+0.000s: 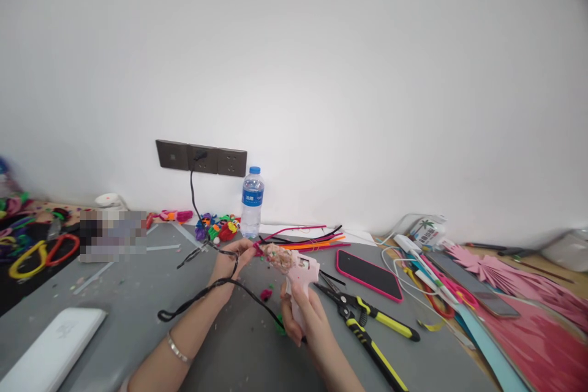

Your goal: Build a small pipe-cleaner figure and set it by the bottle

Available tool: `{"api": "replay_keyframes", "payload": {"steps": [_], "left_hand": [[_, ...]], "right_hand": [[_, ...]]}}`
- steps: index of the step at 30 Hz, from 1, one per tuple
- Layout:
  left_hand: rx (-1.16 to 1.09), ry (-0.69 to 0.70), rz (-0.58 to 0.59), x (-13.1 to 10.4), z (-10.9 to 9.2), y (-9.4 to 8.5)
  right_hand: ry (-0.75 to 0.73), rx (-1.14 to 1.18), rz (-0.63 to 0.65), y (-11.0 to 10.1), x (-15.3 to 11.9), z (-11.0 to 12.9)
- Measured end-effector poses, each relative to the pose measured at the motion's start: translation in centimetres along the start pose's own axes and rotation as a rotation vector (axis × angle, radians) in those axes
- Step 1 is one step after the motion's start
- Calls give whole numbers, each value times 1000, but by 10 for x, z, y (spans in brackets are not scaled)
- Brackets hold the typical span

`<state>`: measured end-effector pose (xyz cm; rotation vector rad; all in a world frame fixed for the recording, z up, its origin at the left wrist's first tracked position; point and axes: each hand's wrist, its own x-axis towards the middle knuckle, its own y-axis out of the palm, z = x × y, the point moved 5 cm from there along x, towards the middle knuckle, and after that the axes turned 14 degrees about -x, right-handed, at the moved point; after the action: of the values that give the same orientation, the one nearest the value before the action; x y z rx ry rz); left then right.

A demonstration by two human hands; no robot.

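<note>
My right hand (301,312) is wrapped round the handle of a pale pink glue gun (304,271), whose nozzle end is crusted with mottled residue and points left. The nozzle meets a small magenta fuzzy piece (258,250) pinched between the fingers of my left hand (234,257). A black cord (193,190) runs from the wall socket, crosses over my left hand and wrist, and loops back to the bottom of the gun. Below the gun, a small magenta bit (266,294) and a green fuzzy bit (280,323) lie on the grey mat.
A water bottle (251,205) stands by the wall. Coloured pipe cleaners (316,245) lie behind the gun. Yellow-black pliers (362,318) and a pink-edged phone (369,274) are at right. A white power bank (55,349) lies left; scissors (62,250) lie farther back.
</note>
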<state>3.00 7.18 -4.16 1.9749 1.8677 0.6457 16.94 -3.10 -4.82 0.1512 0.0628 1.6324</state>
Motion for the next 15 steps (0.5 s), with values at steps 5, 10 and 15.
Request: {"api": "replay_keyframes", "payload": {"steps": [5, 10, 15], "left_hand": [[71, 14, 46, 0, -7, 3], [16, -44, 100, 1, -9, 7], [-172, -183, 41, 4, 3, 8]], "right_hand": [[68, -112, -49, -7, -5, 7], [108, -248, -153, -11, -17, 31], [-1, -106, -181, 5, -27, 62]]}}
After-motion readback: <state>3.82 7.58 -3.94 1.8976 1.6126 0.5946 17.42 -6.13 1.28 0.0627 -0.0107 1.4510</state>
